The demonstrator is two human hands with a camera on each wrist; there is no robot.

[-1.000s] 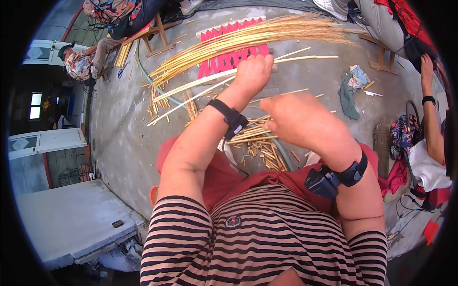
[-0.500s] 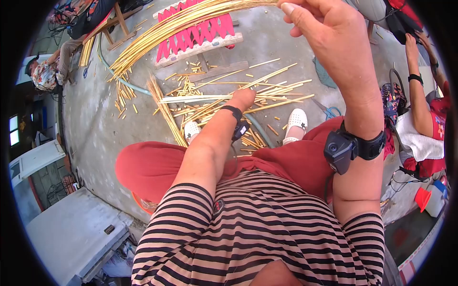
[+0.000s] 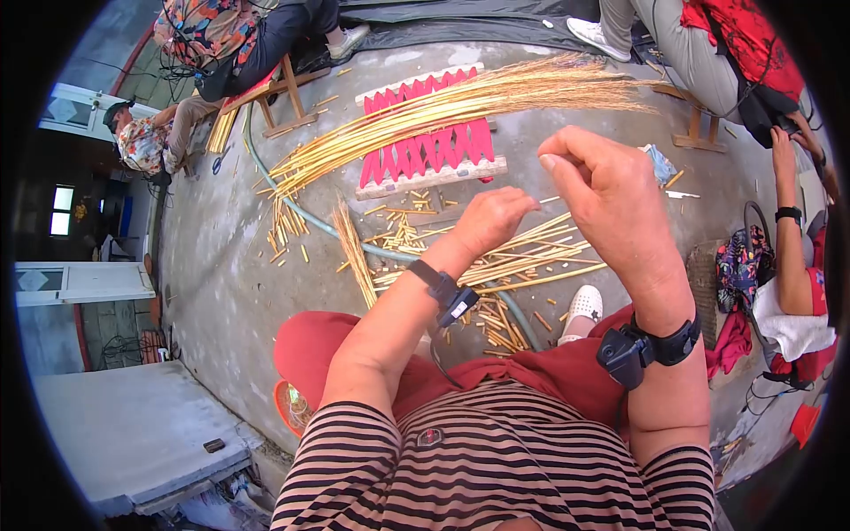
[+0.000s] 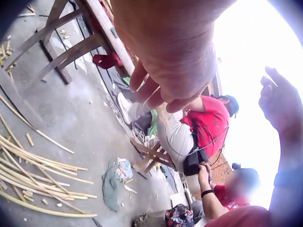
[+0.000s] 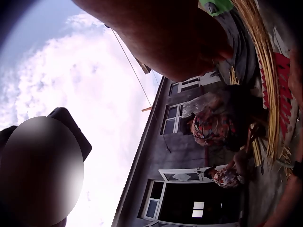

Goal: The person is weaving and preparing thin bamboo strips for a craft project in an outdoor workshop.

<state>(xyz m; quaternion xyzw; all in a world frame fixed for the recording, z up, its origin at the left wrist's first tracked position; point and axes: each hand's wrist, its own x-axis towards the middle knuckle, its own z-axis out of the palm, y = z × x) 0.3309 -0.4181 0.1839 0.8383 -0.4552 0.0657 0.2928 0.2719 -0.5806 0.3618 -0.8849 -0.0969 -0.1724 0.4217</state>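
In the head view my left hand [image 3: 494, 219] is raised over a loose pile of pale straw stalks [image 3: 531, 246], its fingers bent loosely and nothing visible in them. The left wrist view shows those fingers [image 4: 154, 97] hanging relaxed, with small gaps between them. Higher and to the right is my right hand [image 3: 606, 190], thumb close to its bent fingers; no held thing shows there. Beyond both hands, a long bundle of broom straw [image 3: 425, 111] lies across a low rack with red zigzag strips [image 3: 425, 159].
Short cut stalk pieces [image 3: 500, 327] are strewn between my feet, beside a hose [image 3: 310, 217]. A small tied brush bundle [image 3: 354, 252] lies to the left. Several people sit around on stools [image 3: 288, 97]. A cloth [image 3: 660, 164] rests on the floor at right.
A second ago my left hand held long pale stalks; now they lie in the pile and that hand has lifted. My right hand has come back down from farther forward. The head view has shifted.
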